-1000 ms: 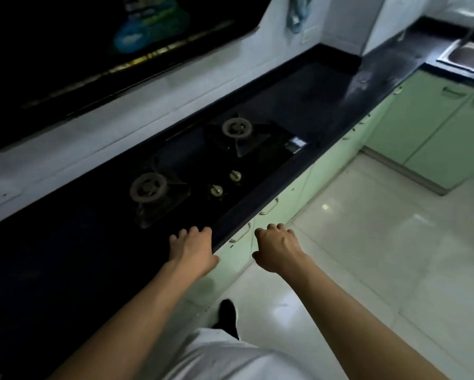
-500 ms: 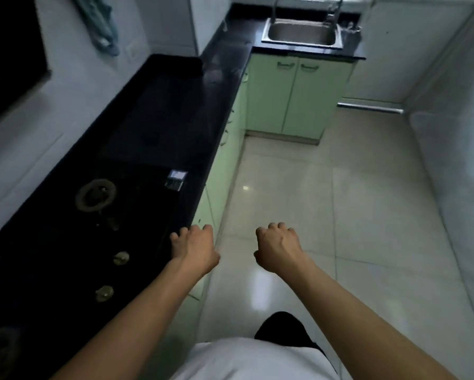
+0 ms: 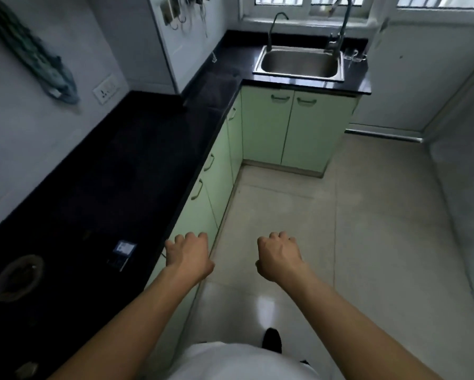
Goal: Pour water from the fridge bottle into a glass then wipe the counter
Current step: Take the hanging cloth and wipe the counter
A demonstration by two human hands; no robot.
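Now both my hands, left [image 3: 188, 255] and right [image 3: 279, 256], are loosely curled and hold nothing. I see no fridge, bottle or glass; I should look around before leaving the desk [image 3: 137, 165].

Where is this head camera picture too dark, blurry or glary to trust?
Head view: the black counter is underexposed, the burner barely visible; the hanging cloth is smeared by blur; window light leaves a glare patch on the floor; wide-angle distortion bends the edges; both hands read clearly.
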